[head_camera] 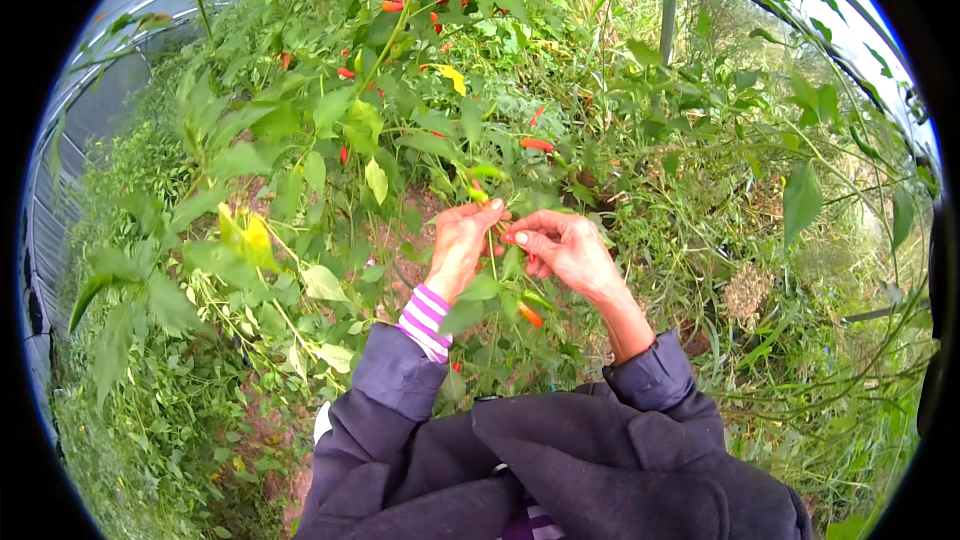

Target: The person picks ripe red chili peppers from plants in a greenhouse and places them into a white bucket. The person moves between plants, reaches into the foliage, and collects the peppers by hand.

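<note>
My left hand (465,240) pinches a thin green stem of a chilli plant between thumb and fingers. Close beside it, my right hand (566,247) has its thumb and forefinger closed on a red chilli pepper (510,238), mostly covered by the fingers. Just above the left thumb is a yellow-green chilli (477,194). Below the hands, an orange-red chilli (530,314) and a green chilli (538,299) hang among leaves. Farther out, another red chilli (537,144) shows above the right hand.
Leafy chilli branches with several red fruits (392,3) rise in front of me. A leafy stem (814,150) arches at the right. Plastic sheeting (90,120) curves along the left, and a post (667,15) stands at the back. Bare soil (262,420) shows at lower left.
</note>
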### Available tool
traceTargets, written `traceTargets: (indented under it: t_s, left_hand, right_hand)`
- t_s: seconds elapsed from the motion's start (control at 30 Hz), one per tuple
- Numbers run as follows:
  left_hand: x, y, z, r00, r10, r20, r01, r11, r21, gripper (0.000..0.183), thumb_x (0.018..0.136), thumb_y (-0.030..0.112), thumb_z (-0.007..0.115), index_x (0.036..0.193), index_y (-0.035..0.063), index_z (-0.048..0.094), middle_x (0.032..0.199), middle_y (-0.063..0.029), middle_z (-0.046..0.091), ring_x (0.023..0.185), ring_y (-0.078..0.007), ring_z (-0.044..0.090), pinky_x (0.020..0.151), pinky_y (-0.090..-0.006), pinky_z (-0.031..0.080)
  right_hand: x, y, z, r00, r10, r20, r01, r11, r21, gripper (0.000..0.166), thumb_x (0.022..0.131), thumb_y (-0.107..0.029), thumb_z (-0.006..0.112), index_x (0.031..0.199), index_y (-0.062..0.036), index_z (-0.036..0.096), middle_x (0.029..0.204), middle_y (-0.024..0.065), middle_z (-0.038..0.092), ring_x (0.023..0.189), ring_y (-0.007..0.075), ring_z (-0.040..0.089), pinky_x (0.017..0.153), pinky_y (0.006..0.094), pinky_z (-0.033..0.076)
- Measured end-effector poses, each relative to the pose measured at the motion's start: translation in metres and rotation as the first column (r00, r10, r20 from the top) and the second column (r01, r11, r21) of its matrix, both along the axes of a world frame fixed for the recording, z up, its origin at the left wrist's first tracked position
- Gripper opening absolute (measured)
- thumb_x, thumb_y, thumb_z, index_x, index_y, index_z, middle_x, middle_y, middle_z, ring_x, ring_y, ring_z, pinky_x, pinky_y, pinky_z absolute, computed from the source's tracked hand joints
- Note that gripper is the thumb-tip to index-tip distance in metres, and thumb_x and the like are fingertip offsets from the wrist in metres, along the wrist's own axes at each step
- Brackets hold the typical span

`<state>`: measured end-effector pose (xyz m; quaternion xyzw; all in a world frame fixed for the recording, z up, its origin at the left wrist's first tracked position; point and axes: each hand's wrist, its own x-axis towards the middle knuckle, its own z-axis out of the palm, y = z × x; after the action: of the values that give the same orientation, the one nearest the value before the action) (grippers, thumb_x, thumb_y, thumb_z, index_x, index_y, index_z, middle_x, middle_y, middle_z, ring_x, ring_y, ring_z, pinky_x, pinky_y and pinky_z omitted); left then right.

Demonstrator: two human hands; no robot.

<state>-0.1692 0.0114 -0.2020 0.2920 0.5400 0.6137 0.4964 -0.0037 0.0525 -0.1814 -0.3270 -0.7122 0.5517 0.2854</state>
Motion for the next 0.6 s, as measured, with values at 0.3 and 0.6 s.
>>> traceTargets:
  t_s: [0.3,0.6]
  left_hand:
    - [-0.002,-0.057,0.005,0.984,0.039,-0.172,-0.020,0.994,0.109,0.020,0.085,0.017,0.059,0.085,-0.0012,0.065,0.070,-0.0034,0.061,0.057,-0.0106,0.053,0.050,-0.0248,0.041]
    - [-0.015,-0.069,-0.001,0.901,0.030,-0.433,-0.038,0.999,-0.010,0.021,0.088,0.016,0.054,0.083,-0.0029,0.064,0.056,-0.0083,0.059,0.051,-0.0144,0.054,0.048,-0.0263,0.043]
  right_hand:
    - [-0.016,-0.039,0.019,0.920,-0.114,0.375,-0.191,0.704,0.684,0.021,0.080,-0.033,0.064,0.089,-0.0138,0.066,0.075,0.0085,0.067,0.067,0.0267,0.064,0.059,0.0389,0.051]
    - [-0.031,-0.019,0.015,0.860,-0.119,0.496,-0.396,0.457,0.796,0.020,0.072,-0.016,0.061,0.091,-0.0075,0.060,0.080,0.0121,0.061,0.075,0.0312,0.064,0.057,0.0431,0.051]
